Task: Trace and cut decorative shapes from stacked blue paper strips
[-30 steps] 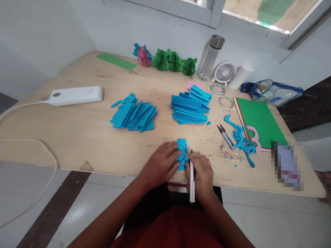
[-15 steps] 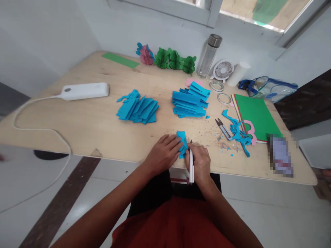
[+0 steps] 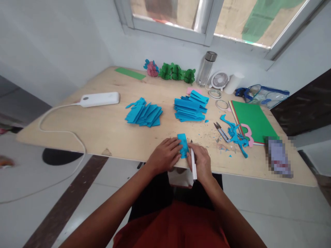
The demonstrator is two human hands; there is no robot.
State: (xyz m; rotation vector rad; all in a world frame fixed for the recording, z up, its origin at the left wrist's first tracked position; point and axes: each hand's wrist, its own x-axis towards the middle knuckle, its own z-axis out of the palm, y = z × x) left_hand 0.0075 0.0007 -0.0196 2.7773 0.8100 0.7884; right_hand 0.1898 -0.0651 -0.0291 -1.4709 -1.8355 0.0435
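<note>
A small blue paper piece (image 3: 183,144) lies on the table near its front edge, between my hands. My left hand (image 3: 165,155) rests flat on the table, its fingertips on the paper's left side. At the paper's right side is my right hand (image 3: 200,160), its fingers closed round a white pen (image 3: 193,162) with a dark tip pointing away from me. Beyond my hands sit two piles of folded blue paper, one at the left (image 3: 144,114) and one in the middle (image 3: 190,107).
Small scissors (image 3: 221,132) and blue scraps (image 3: 236,136) lie to the right, beside green sheets (image 3: 254,120). A white power bank (image 3: 99,99) with a cable is at the left. Along the back stand green paper shapes (image 3: 176,72), a bottle (image 3: 206,69) and a fan (image 3: 219,80).
The camera view has tilted up, showing more of the window. More of the small blue paper shows between my hands, and the pen leans slightly more.
</note>
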